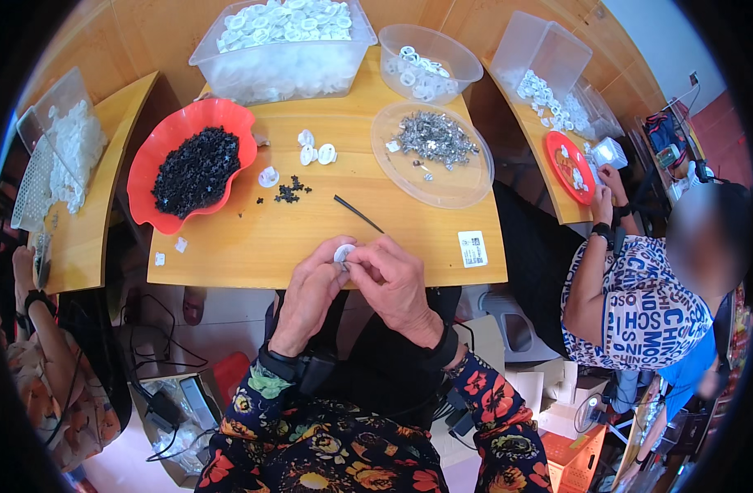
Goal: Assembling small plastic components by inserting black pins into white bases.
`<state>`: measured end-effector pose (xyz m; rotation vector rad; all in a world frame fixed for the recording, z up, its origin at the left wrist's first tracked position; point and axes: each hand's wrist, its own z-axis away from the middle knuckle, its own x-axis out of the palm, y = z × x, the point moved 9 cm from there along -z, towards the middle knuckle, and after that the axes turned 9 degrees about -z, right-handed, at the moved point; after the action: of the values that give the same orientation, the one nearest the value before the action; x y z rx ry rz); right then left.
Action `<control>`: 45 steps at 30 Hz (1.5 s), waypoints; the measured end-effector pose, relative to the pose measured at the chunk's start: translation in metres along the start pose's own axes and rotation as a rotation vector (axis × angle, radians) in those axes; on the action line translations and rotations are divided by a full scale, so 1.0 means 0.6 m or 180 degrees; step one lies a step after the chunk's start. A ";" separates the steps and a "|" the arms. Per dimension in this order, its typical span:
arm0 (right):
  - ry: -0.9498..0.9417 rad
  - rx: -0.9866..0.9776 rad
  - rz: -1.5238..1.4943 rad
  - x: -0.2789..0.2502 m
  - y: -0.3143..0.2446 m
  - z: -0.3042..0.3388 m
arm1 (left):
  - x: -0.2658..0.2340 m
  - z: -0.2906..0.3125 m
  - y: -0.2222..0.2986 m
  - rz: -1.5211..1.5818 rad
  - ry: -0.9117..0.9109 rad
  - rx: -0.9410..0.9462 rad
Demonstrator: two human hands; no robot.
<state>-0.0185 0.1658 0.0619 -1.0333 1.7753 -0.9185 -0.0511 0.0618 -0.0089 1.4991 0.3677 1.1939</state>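
At the table's front edge, a small white round plastic part (pixel 344 252) is pinched in my left hand (pixel 312 286). My right hand (pixel 390 278) closes its thumb and finger at the part's lower rim; whatever tiny piece lies between them is hidden. Just beyond my fingers lies a thin black stick (pixel 358 214). Farther off are a little heap of black star-shaped bits (pixel 289 191) and several loose white round parts (pixel 308 154). A red scalloped dish (pixel 247 123) of black bits stands to the left. On the right, a clear round tray (pixel 405 191) bears small metal pieces (pixel 439 138).
A large clear bin (pixel 282 80) and a clear round bowl (pixel 473 70), both with white parts, stand at the back. A white label (pixel 472 249) lies at the right front. Co-workers sit at side tables, one patterned sleeve (pixel 639 312) to the right and one arm (pixel 52 337) to the left.
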 end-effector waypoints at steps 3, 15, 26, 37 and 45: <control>-0.0008 -0.0129 0.0292 0.003 0.000 0.002 | -0.003 0.002 -0.001 -0.0322 -0.0003 -0.0103; -0.0344 -0.0636 0.0425 0.009 -0.020 -0.001 | -0.011 0.000 -0.011 -0.0648 -0.0119 -0.0043; -0.0243 0.0684 -0.0574 0.006 0.043 0.000 | 0.016 0.000 0.011 -0.1057 -0.0296 0.0097; -0.0294 0.0934 -0.0377 0.012 0.033 -0.013 | 0.008 0.002 0.007 -0.1499 0.0040 0.0551; -0.0250 0.0973 -0.0713 0.013 0.049 -0.005 | 0.005 0.002 -0.006 -0.1059 0.0148 0.0403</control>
<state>-0.0316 0.1709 0.0346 -1.0641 1.4190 -1.2272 -0.0476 0.0645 -0.0104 1.4508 0.7064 0.9550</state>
